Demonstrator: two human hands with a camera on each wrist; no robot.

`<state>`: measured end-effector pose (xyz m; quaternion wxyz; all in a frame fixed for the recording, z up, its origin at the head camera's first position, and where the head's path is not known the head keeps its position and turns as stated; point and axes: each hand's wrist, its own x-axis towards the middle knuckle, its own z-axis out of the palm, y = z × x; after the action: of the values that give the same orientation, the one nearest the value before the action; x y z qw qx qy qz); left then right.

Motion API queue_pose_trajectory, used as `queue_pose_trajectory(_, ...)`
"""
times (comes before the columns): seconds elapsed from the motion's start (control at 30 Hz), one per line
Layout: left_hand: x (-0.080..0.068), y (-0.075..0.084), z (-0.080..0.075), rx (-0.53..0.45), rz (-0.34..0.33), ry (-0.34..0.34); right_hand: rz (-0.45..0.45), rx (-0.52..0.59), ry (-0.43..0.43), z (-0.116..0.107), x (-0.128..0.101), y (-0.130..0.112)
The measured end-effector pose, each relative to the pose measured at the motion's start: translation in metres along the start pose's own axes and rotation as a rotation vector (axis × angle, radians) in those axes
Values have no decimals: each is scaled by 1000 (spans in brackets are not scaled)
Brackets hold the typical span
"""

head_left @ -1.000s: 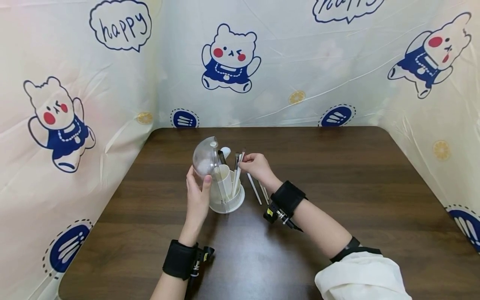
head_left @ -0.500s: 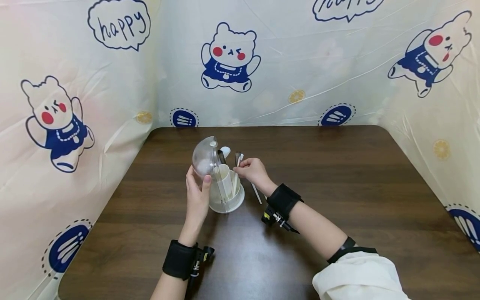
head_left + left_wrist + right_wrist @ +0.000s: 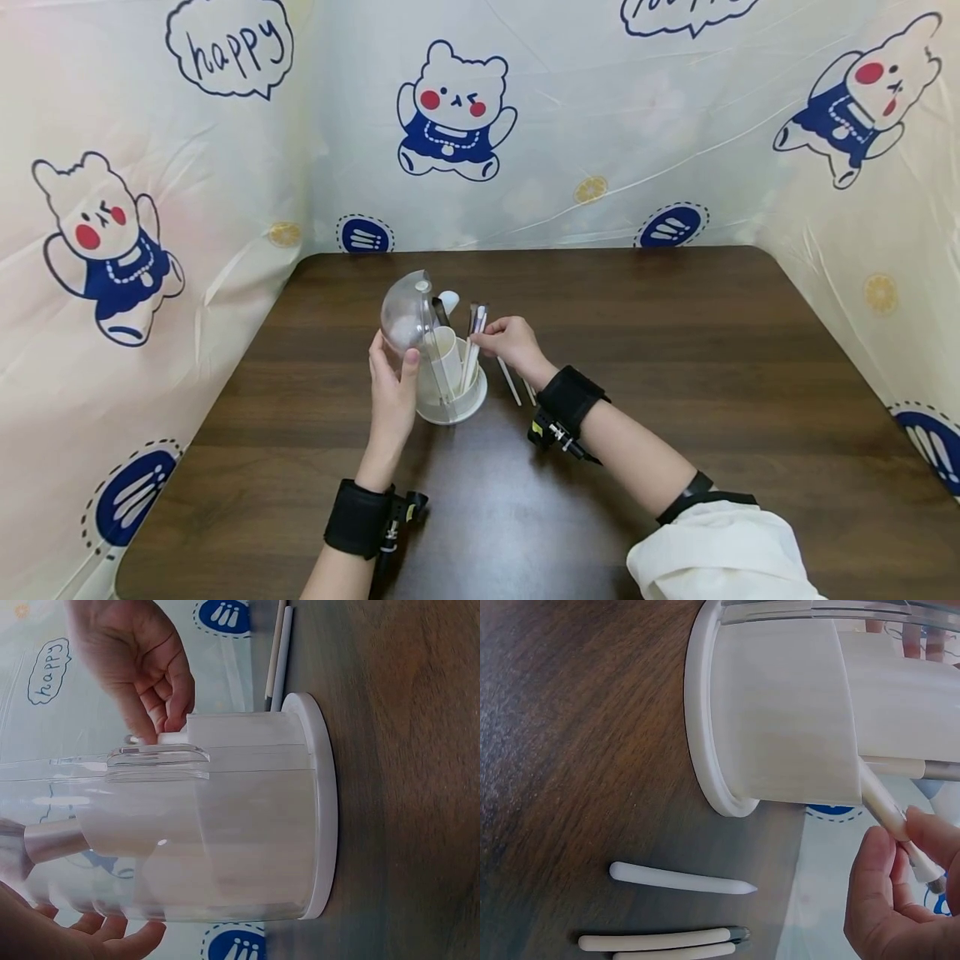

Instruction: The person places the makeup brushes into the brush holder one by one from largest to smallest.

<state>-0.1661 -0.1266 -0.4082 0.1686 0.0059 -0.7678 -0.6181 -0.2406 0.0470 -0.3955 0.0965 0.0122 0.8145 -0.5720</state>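
Observation:
A brush holder point(image 3: 460, 410) with a white round base stands on the table, its clear domed cover point(image 3: 400, 310) swung to the left side. My left hand point(image 3: 393, 392) holds this cover, thumb on the near side and fingers around the outer side. Inside the holder are a white inner cup point(image 3: 447, 354) and a few upright makeup brushes. At the holder's right, my right hand point(image 3: 517, 343) pinches a white-handled makeup brush point(image 3: 883, 802) between thumb and fingers. The handle slants over the holder's rim, its lower end hidden inside the wall.
On the table right of the holder lie a white brush or stick point(image 3: 682, 879) with a pointed end and two cream-handled brushes point(image 3: 656, 941) side by side. A printed curtain point(image 3: 570, 125) hangs around the wooden table point(image 3: 675, 358).
My right hand has moved slightly left and down toward the holder, lowering the brush. My left hand stays on the cover. The head view has shifted a little.

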Motion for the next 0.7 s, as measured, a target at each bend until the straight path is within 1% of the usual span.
queue_pose_trajectory(0.5, 0, 2, -2, 5, -4, 4, 26, -20, -41, -2, 1, 2)
queue_pose_trajectory(0.6, -1, 2, -2, 9, -7, 4, 22, 5, -44, -4, 2, 2)
queue_pose_trajectory(0.7, -1, 3, -1, 18, -12, 4, 8, 65, -4, -10, 3, 2)
